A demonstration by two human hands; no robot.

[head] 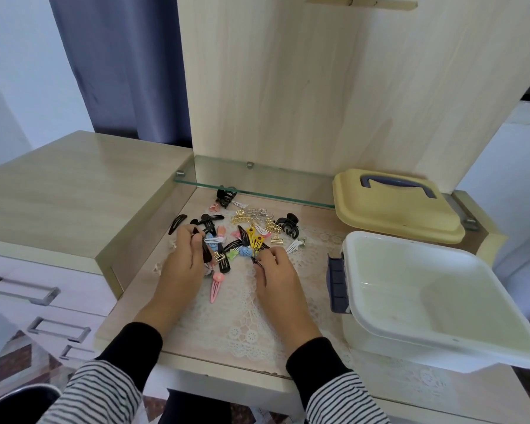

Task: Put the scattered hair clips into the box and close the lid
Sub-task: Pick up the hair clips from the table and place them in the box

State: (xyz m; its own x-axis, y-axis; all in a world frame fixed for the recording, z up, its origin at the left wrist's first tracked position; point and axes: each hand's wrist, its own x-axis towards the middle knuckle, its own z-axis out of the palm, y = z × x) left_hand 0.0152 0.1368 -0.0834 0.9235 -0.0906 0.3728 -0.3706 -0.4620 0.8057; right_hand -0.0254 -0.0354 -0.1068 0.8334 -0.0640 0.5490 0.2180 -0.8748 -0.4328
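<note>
On mat (242,316), pink clip (216,288), tip nearward.

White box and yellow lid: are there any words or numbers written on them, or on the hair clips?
No text can be read anywhere in this view.
White plastic box: plain, no label.
Pale yellow plastic lid with dark blue handle: plain.
Scattered hair clips, also those gripped by the left hand and right hand: no writing shows; tiny marks would be too small to see.
</note>
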